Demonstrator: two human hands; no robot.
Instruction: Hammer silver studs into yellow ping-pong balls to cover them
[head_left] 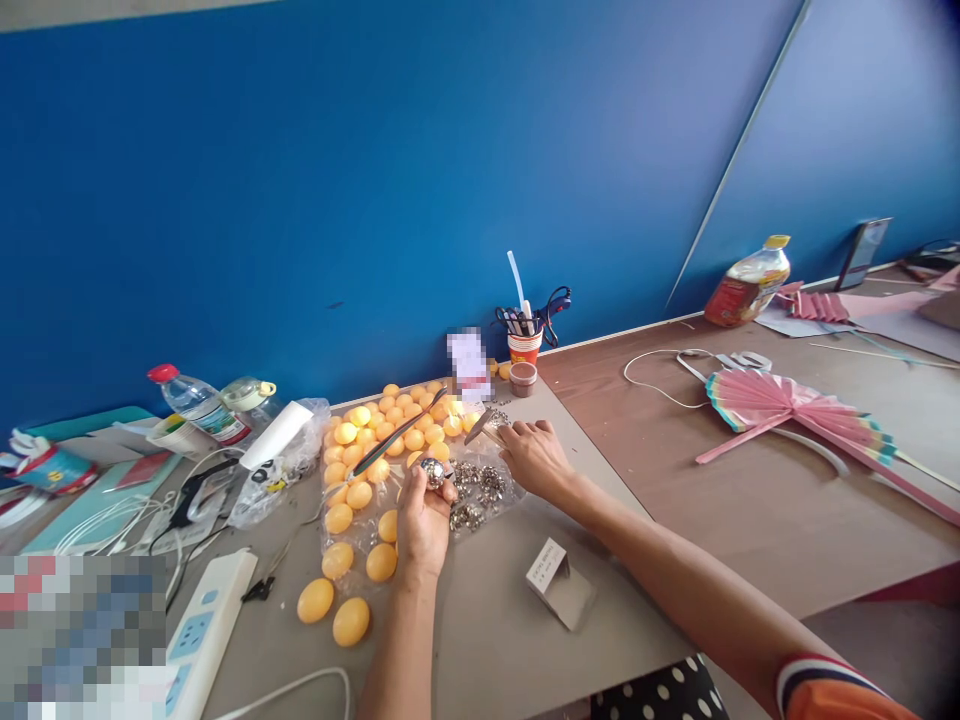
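Observation:
My left hand (424, 525) is closed around a ball covered in shiny silver thumbtack heads (433, 473). Just to its right, my right hand (536, 455) grips a small tool with a flat grey blade (478, 425), its tip pointing up and left. The tool's handle is mostly hidden by my fingers. Loose silver thumbtacks (480, 485) lie in a heap on clear plastic between and beneath my hands. Many orange balls (360, 495) spread over the plastic to the left. A long, slim dark tool (394, 435) rests across them.
A small open thumbtack box (559, 580) lies near my right forearm. Behind stand a paper cup of pens (525, 345) and a small round tub (523, 378). Left are a power strip (206, 630), cables and a bottle (199, 405). A pink paper fan (787, 405) lies right.

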